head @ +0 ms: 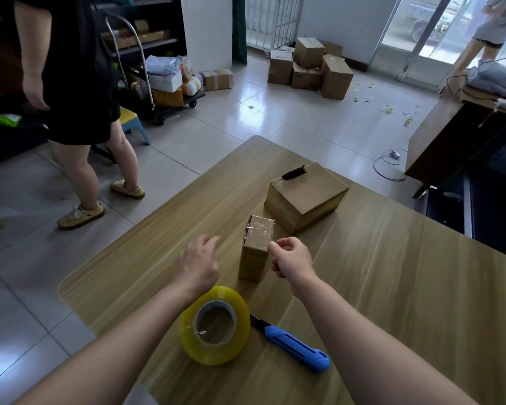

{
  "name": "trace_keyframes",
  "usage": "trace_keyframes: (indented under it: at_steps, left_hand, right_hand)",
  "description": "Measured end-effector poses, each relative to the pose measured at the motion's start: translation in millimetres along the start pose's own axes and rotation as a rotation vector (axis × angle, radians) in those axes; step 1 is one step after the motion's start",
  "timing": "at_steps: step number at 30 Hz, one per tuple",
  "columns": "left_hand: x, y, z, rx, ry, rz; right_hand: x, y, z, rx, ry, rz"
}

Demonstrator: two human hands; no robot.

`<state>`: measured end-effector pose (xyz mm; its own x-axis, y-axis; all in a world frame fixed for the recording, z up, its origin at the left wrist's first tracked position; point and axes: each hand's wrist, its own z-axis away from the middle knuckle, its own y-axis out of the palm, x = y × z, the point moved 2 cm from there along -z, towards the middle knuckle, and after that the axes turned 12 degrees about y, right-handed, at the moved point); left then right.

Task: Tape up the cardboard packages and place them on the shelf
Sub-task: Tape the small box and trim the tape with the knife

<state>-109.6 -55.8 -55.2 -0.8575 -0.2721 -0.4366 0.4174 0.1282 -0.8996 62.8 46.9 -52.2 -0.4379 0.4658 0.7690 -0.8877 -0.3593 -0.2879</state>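
Tape lies wrinkled across the top of a small box standing on end at the middle of a wooden table, just near of a larger box. Tall and narrow, the small box looks liable to tip if tugged at its top, since nothing braces it. The puckered tape may also peel at the far left corner unless it is pressed flat.

The right hand has its fingers curled, thumb and forefinger pinching the box's near right top corner. Whether they hold a loose tape end cannot be told. The left hand hovers just left of the box, fingers loosely spread, holding nothing and not touching it.

A yellow tape roll sits between the forearms. Beside it on the right lies a blue knife, its blade out and near the right forearm, which could be nicked.
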Motion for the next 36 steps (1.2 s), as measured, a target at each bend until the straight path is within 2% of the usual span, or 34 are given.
trace_keyframes:
  at_steps: [2,4,7,10,21,28,32,34,36]
  left_hand:
    - [-40.1,-13.4,-20.7,-0.068,0.243,-0.019]
    - [-70.3,-15.9,-35.9,0.041,0.439,-0.167]
    - [-78.6,-4.2,-45.9,0.245,0.532,-0.381]
    - [-71.3,10.5,-45.7,0.326,0.515,-0.442]
    - [-83.0,13.0,-49.5,0.381,0.482,-0.426]
    - [-85.2,19.2,-52.1,0.392,0.386,-0.423]
    - [-85.2,10.8,-59.3,0.327,0.315,-0.24]
    - [-82.8,4.0,-64.4,0.351,0.205,-0.013]
    - [-77.4,1.3,-67.8,0.388,0.063,0.339]
  right_hand:
    - [0.7,1.0,-0.3,-0.007,0.002,-0.005]
    - [1.6,0.7,0.0,0.0,0.006,-0.002]
    - [3.2,-1.2,0.1,0.028,0.02,0.021]
    - [5.0,-3.1,-0.2,0.053,0.019,0.007]
    - [3.4,-12.8,-1.9,0.066,0.032,-0.048]
    - [1.6,-16.3,-1.5,0.092,0.005,-0.072]
    - [0.5,-23.9,-2.1,0.057,-0.019,-0.066]
    - [-3.4,-30.5,-7.9,-0.027,-0.009,-0.058]
    - [-7.5,-37.0,-10.8,-0.09,0.037,-0.05]
